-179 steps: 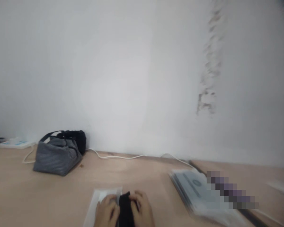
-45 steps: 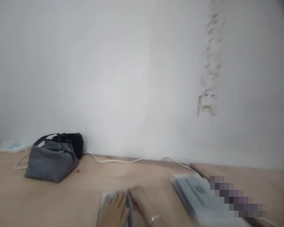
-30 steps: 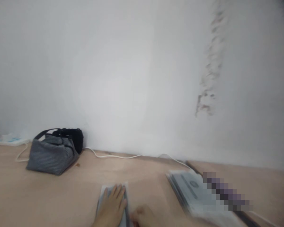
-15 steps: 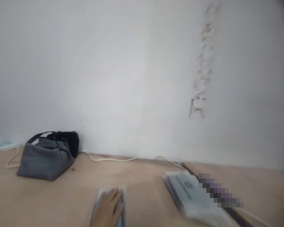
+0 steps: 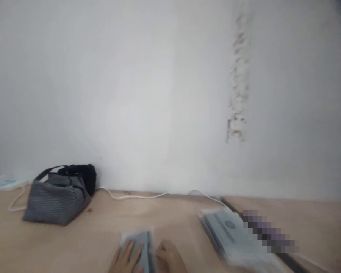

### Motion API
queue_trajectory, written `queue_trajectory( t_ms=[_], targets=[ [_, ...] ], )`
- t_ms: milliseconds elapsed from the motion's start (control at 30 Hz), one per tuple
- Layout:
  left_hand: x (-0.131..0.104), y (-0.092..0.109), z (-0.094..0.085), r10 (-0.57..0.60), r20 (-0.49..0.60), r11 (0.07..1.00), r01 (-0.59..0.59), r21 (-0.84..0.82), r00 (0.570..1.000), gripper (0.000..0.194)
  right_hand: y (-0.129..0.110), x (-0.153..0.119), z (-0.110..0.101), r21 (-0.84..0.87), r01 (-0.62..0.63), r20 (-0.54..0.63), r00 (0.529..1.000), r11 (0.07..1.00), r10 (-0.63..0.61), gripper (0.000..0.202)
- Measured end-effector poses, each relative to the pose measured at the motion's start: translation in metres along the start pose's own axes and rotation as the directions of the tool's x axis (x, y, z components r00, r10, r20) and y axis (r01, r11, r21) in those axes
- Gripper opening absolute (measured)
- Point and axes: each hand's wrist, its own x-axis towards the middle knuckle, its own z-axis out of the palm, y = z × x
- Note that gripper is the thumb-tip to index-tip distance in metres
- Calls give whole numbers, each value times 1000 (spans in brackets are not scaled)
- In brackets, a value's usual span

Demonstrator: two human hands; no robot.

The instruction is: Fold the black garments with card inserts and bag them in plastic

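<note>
A flat grey packet in a clear plastic sleeve [image 5: 144,242] lies on the table at the bottom of the view. My left hand [image 5: 126,258] rests flat on its left part, fingers stretched and apart. At the packet's right edge is my right hand [image 5: 170,258], its fingers curled in and pressed together against the clear plastic border. Blur hides whether the fingertips grip that border. The packet's lower end runs out of the frame.
To the right lies a stack of similar plastic-sleeved packets [image 5: 224,231], beside a pixelated purplish object [image 5: 268,229] and a dark table seam [image 5: 287,261]. A grey striped bag [image 5: 57,201] stands at the left. A white cable [image 5: 142,197] runs along the wall.
My right hand has come into view at the packet's right edge. My left hand stays on the packet, now a little lower in the view. The camera has shifted slightly.
</note>
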Motion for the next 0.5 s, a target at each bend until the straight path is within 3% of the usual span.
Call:
queue_trajectory(
  t_ms=[133,267,500],
  targets=[
    [6,-6,10,-1,-40,1000,1,-11,999,45,-9,9,-14,9,138,197,971,990,-137,17],
    [11,-13,20,-18,-23,1000,18,-25,1000,46,-13,14,-18,41,183,246,951,982,-187,24],
    [16,-22,32,-10,-99,997,3,-73,995,47,-23,15,-13,96,291,307,901,952,-307,26]
  ],
)
